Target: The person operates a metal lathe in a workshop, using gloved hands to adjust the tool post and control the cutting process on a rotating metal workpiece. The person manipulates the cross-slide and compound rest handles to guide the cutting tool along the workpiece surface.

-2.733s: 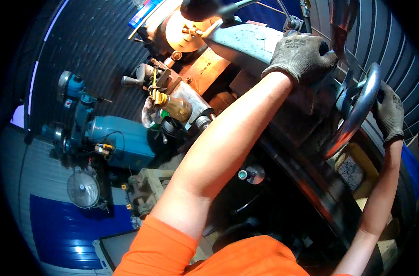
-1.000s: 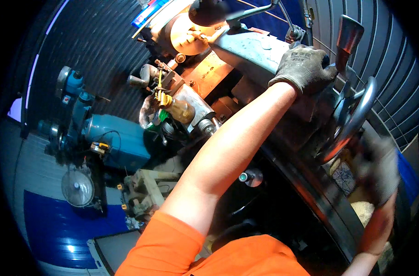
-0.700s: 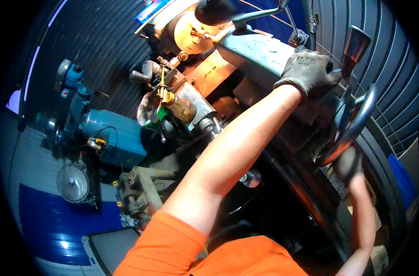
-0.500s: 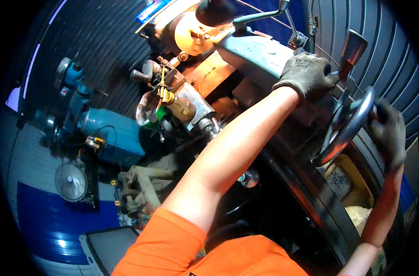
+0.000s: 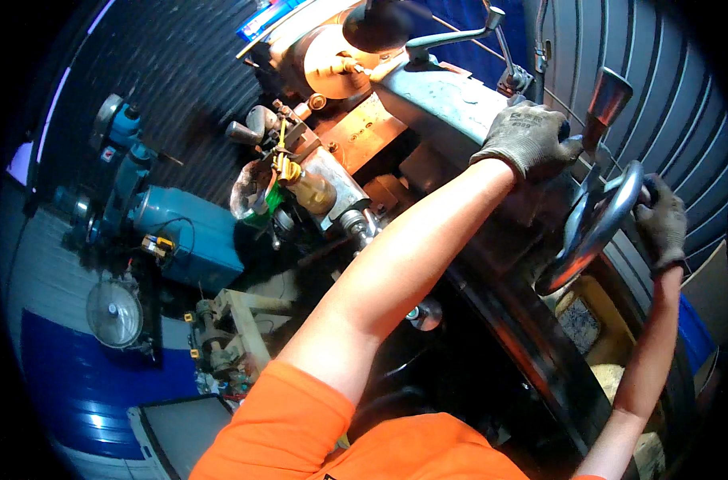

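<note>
My left hand [image 5: 528, 140], in a grey work glove, is closed at the rear end of a pale green-grey lathe tailstock [image 5: 444, 96]. A dark rounded part shows by its fingers, but what they grip is mostly hidden. Also gloved, my right hand [image 5: 661, 224] is closed at the outer side of a metal handwheel [image 5: 600, 232], its fingers curled at the rim. Between the hands, a lever with a broad flat metal end [image 5: 608, 100] rises above the wheel. A crank-shaped lever [image 5: 460, 36] stands on top of the tailstock.
Beyond lies the lathe's brightly lit round chuck [image 5: 336, 64]. Left of my forearm are the carriage with a yellowish bottle [image 5: 312, 192] and a green container [image 5: 256, 200]. A blue-green machine [image 5: 188, 232] and a fan [image 5: 114, 314] stand farther left. Below the handwheel is a yellow bin [image 5: 616, 336].
My right hand, blurred before, has moved inward and slightly down along the handwheel's outer side. My left hand stays at the tailstock. The whole view has shifted slightly.
</note>
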